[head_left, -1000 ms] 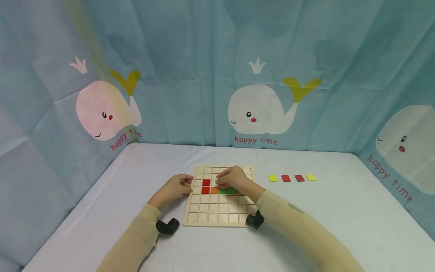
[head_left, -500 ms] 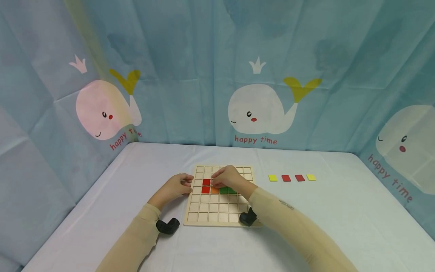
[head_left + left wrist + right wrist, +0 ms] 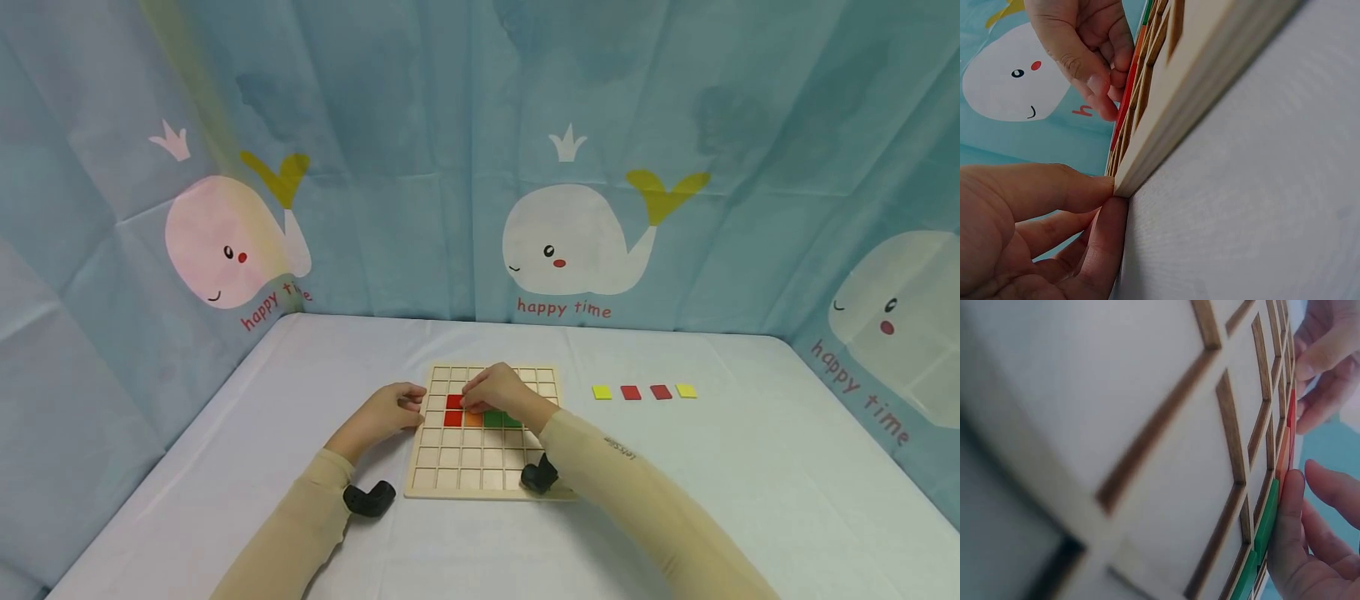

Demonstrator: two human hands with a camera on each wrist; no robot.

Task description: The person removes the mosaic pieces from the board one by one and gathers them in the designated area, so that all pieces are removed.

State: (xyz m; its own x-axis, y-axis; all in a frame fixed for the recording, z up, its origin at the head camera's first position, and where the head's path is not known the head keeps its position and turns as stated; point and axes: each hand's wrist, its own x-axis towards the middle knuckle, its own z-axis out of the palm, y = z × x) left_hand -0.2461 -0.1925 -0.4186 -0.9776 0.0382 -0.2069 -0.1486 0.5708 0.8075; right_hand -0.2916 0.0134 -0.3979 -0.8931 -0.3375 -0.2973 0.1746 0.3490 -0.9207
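Observation:
My left hand (image 3: pixel 384 418) holds the left edge of a wooden grid board (image 3: pixel 450 478); the left wrist view shows thumb and fingertip meeting at its rim. My right hand (image 3: pixel 504 390) rests over the middle of the grid, a finger touching the board near a red tile (image 3: pixel 453 402). In the right wrist view its thumb and fingers (image 3: pixel 1288 528) are apart, with no tile seen between them. Below lie another red tile (image 3: pixel 453 418), an orange tile (image 3: pixel 473 420) and green tiles (image 3: pixel 493 420). The right hand hides some grid squares.
To the right of the board, a row of loose tiles lies on the white tablecloth (image 3: pixel 750 467): a yellow tile (image 3: pixel 602 392), two red tiles (image 3: pixel 631 392) and another yellow tile (image 3: pixel 686 391). A blue curtain (image 3: pixel 390 167) with whale prints surrounds the table's back and sides.
My right hand has shifted left across the board, from above the green tiles to beside the upper red tile. The left hand has stayed at the board's edge.

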